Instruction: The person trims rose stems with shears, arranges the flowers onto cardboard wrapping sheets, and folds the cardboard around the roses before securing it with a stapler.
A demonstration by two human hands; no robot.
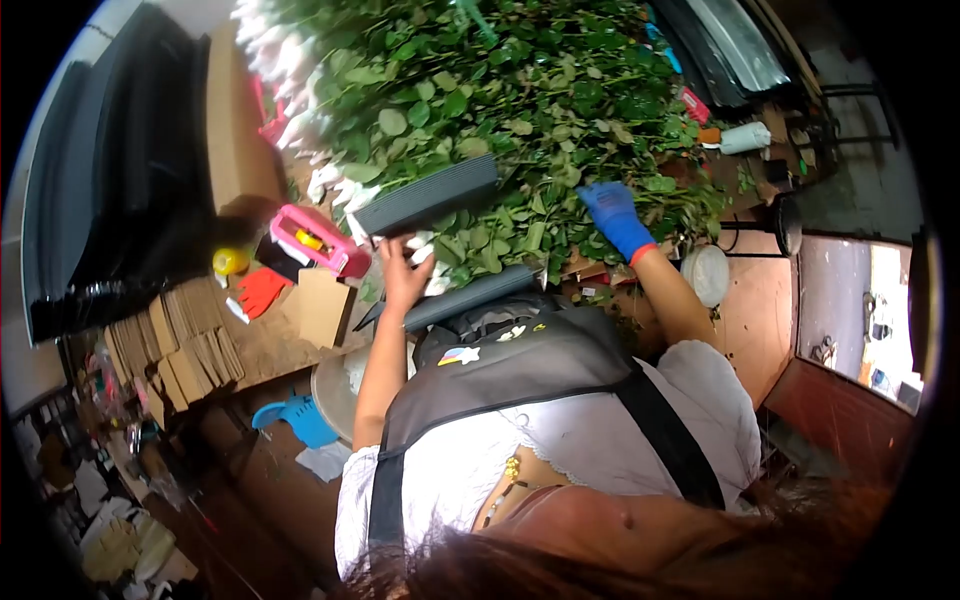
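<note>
My left hand is bare, at the left end of a dark grey corrugated sheet. Its thumb and fingers are apart, close to white-covered flower heads. On my right hand is a blue glove with an orange cuff. That hand lies at the edge of the leafy flower stems, fingers stretched over the leaves; their tips are partly hidden. Leafy stems lie between the upright sheet and a second dark corrugated piece against my apron.
Left on the table are a pink holder, an orange glove, a yellow round object and cardboard pieces. Black sheets stand behind them. A white bottle lies at right. A blue basket is below the table.
</note>
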